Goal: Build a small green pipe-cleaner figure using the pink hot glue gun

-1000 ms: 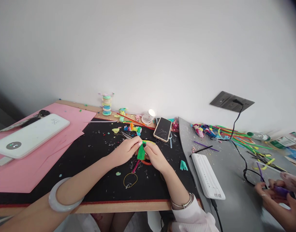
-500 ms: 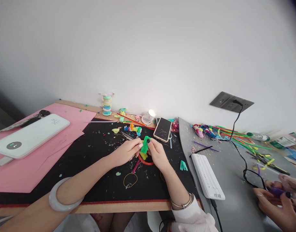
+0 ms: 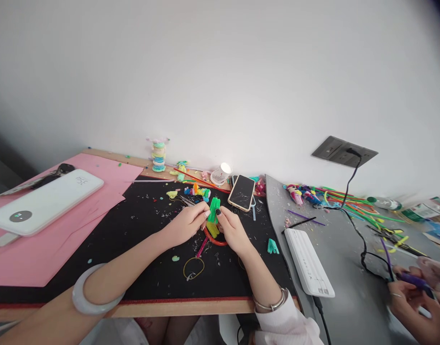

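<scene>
Left hand [image 3: 187, 223]: is pinching the green pipe-cleaner bundle [image 3: 214, 207], fingers nearly closed.
Right hand [image 3: 235, 231]: is gripping its opposite edge, fingers curled.
Green pipe-cleaner bundle: is sitting left of the smartphone [image 3: 242, 192].

The green strip [image 3: 214, 210] I hold looks fuzzy and matt. My left bangle [image 3: 80, 299] is smooth and glossy, my right bracelet [image 3: 276, 305] shiny metal. The black mat [image 3: 151, 280] looks dull and cloth-like, the near table edge [image 3: 191, 306] smooth pale wood. On the left are a smooth white plastic power bank [image 3: 58, 199] and matt pink paper [image 3: 71, 249].
</scene>
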`<state>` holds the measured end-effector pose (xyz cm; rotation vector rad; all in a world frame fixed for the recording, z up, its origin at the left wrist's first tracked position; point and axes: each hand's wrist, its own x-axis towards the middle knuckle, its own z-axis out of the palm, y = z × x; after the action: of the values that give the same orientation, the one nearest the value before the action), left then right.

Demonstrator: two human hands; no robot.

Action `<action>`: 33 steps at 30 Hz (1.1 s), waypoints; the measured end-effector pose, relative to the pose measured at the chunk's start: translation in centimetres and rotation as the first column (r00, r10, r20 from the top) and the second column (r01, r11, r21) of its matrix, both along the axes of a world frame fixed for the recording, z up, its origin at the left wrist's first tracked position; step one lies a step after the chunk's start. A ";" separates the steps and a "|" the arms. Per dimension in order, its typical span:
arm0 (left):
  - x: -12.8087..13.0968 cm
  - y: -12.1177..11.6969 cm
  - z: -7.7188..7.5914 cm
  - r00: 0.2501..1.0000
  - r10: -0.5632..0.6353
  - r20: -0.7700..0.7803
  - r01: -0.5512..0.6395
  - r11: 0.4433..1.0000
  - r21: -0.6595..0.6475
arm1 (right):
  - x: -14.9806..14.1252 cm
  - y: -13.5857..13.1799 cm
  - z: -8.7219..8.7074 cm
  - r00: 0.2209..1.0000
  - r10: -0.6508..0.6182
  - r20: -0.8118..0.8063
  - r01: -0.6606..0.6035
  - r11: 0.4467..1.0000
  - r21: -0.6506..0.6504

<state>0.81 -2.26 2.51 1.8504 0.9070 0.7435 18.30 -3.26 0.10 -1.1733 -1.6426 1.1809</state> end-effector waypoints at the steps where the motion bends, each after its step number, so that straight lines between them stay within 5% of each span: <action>1: 0.0 0.0 0.0 1.000 0.005 0.003 -0.005 1.000 -0.005 | 0.0 0.0 0.1 1.000 0.015 0.021 -0.015 1.000 0.004; 33: 0.1 0.1 -0.6 0.999 -0.003 0.046 0.005 0.998 -0.060 | -0.6 -0.4 0.5 0.980 0.024 0.196 -0.054 0.987 0.150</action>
<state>0.93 -2.15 1.88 1.7755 0.8869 0.7454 17.69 -3.62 0.62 -1.1916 -1.8752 0.9675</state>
